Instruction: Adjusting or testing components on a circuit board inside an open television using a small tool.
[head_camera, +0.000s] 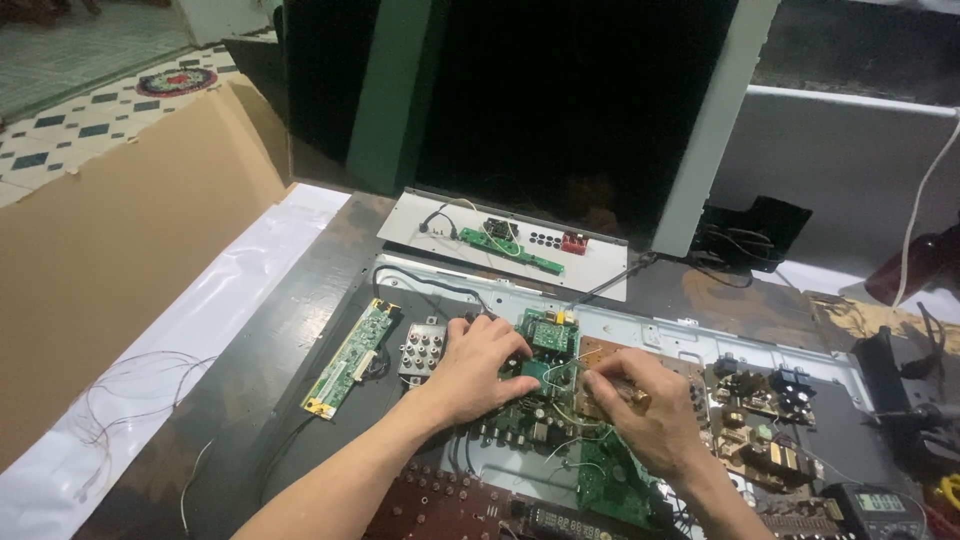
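Flat-panel chassis (660, 335) lies face-down on the bench, back cover already off, boards exposed.

Left hand (480, 365): palm down on the central green main board (548, 345), fingers curled and lightly spread, tips pressing at the board's left edge beside the metal connector block (422, 350).

Right hand (640, 405): fingers bunched, thumb and forefinger pinching a small brass-coloured part (638, 398) just right of the main board. Could be a tool tip or a plug; view too dim to say.

Progress, as judged: disassembly stage done. Narrow green strip board (350, 357) sits loose at left, apparently detached. Main board and brown power board (760, 415) appear still seated; thin white wires (575, 405) still run across them. Work on the main board under way, not finished.

Multimeter (875, 503) at lower right, untouched.
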